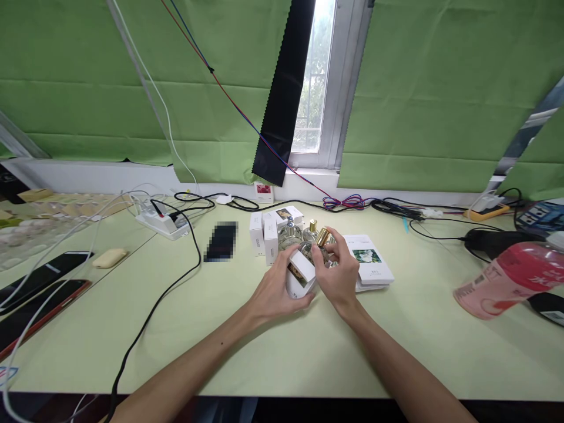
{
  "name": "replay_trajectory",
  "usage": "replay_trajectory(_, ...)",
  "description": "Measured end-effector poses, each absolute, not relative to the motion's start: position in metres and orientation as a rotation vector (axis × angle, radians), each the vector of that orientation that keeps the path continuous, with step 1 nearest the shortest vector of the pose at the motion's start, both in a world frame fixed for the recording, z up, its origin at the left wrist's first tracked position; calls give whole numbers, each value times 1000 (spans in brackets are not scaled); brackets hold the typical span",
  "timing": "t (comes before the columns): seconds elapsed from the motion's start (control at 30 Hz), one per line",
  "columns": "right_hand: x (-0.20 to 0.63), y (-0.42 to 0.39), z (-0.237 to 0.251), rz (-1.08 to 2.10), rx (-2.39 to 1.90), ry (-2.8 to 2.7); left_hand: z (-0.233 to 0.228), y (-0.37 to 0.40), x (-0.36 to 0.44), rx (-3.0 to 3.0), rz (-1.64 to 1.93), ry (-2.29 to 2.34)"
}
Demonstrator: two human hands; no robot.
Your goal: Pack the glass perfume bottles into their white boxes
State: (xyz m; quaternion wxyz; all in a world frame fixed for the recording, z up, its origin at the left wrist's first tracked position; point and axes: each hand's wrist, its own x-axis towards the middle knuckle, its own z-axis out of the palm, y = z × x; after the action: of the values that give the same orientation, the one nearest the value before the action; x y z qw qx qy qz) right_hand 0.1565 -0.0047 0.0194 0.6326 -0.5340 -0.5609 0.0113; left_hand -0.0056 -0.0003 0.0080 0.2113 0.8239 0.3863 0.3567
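Note:
My left hand [275,285] is closed around a small white box [301,275] with a picture on its face, tilted above the table. Close against that box, my right hand [341,270] grips a glass perfume bottle [323,237] by its gold cap and body; the fingers partly hide the glass. Just behind both hands stand more glass bottles [289,236], some with gold tops. White cartons [270,241] stand upright to their left, with another lying behind them. Right of my right hand lies a stack of flat white boxes [372,261] showing a white-flower picture.
A white power strip [164,225] with black cables sits left. Phones [42,311] and a beige case [110,258] lie further left. A blurred dark rectangle [221,241] is nearer. At right stands a tilted pink drink bottle [506,279]. Cable bundles [343,202] run along the wall.

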Motion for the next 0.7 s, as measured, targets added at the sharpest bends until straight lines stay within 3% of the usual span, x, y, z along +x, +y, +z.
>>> replay_trajectory(0.7, 152, -8, 21, 23, -1193, -1311, 6, -6, 6, 2042, 1103, 1102)
